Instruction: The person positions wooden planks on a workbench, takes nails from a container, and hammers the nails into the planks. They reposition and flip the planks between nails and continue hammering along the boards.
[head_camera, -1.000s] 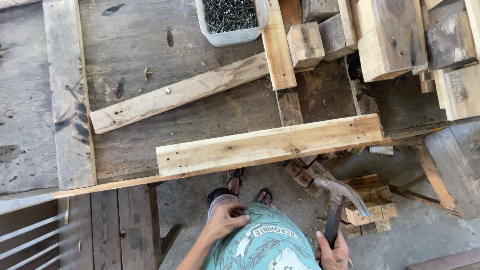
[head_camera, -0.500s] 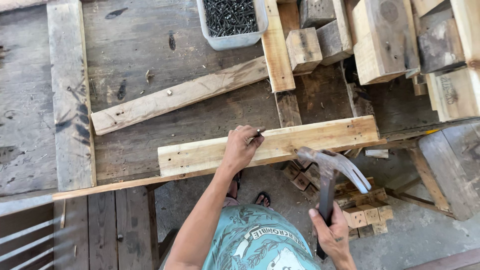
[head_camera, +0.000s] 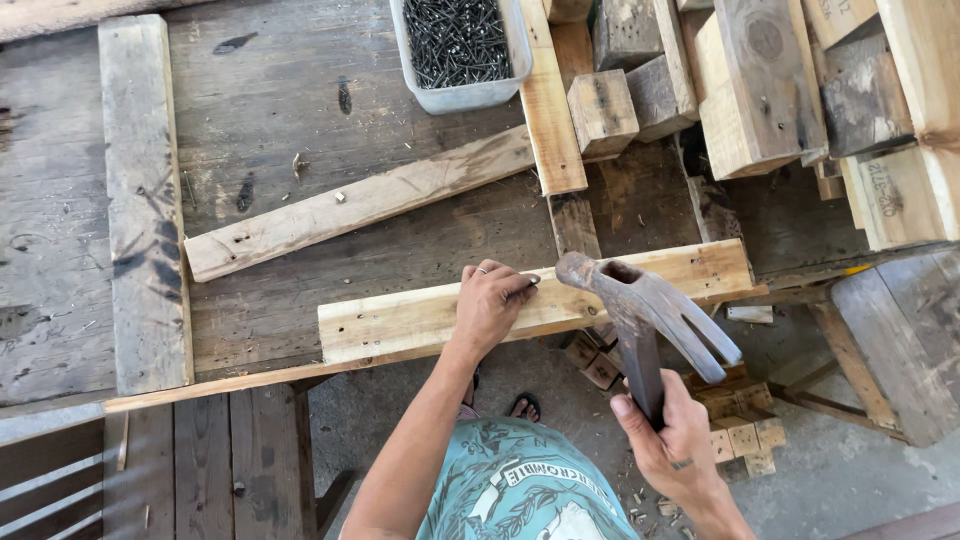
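Head view, looking straight down over a weathered wooden workbench (head_camera: 300, 130). The left hand (head_camera: 490, 305) rests on a pale plank (head_camera: 400, 318) that lies along the near edge of the bench, its fingers pinched narrowly around a small dark nail (head_camera: 522, 291) held against the plank's top face. The right hand (head_camera: 668, 432) is closed around the dark handle of a claw hammer (head_camera: 640, 305); the rusty head sits just right of the nail, its striking face turned toward the left hand and its claw pointing right and toward the person. Whether the hammer face touches the nail cannot be told. A second, greyer plank (head_camera: 350, 205) lies diagonally on the bench beyond the pale one, well apart from both hands. A grey plastic tub (head_camera: 462, 95) filled with dark nails stands at the far edge of the bench. Short wooden blocks (head_camera: 600, 110) and stacked timbers (head_camera: 760, 90) crowd the upper right. Below the bench edge, smaller offcuts (head_camera: 745, 435) lie on the concrete floor (head_camera: 850, 480).
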